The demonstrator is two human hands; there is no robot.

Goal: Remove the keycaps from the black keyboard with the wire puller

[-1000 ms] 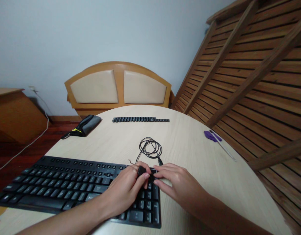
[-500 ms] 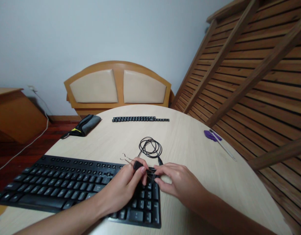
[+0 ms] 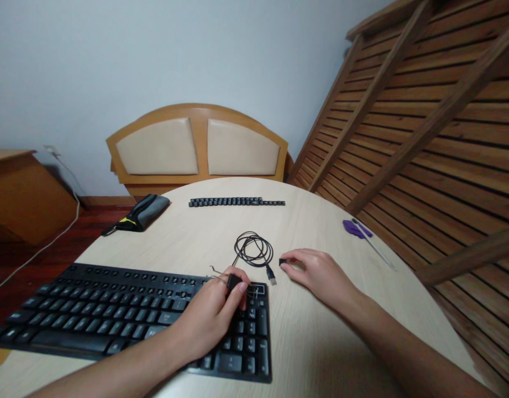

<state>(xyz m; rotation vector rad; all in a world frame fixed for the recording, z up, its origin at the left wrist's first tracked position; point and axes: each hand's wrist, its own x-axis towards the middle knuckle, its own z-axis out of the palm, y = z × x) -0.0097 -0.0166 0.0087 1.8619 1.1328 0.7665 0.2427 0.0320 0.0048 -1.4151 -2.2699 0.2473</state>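
My left hand (image 3: 219, 301) is closed on a keycap puller (image 3: 234, 282), which has a black handle and thin wire prongs. It is above the right part of a black keyboard (image 3: 113, 309), near the number pad. Several key positions along the keyboard's top rows have no caps. My right hand (image 3: 320, 273) pinches a small black keycap (image 3: 283, 261) between thumb and fingers, over the table right of the USB plug (image 3: 271, 276). Behind the keyboard lies its coiled black cable (image 3: 254, 249).
Removed keycaps (image 3: 225, 202) stand in rows at the table's far side. A dark pouch (image 3: 144, 213) lies at the left edge. Toward the right edge are a purple cloth (image 3: 353, 228) and a thin white stick (image 3: 378, 250). Wooden slats (image 3: 436, 138) lean at the right.
My right hand has moved away from the puller and keyboard, to the right and farther back, with the keycap in its fingers. My left hand stays over the keyboard with the puller.
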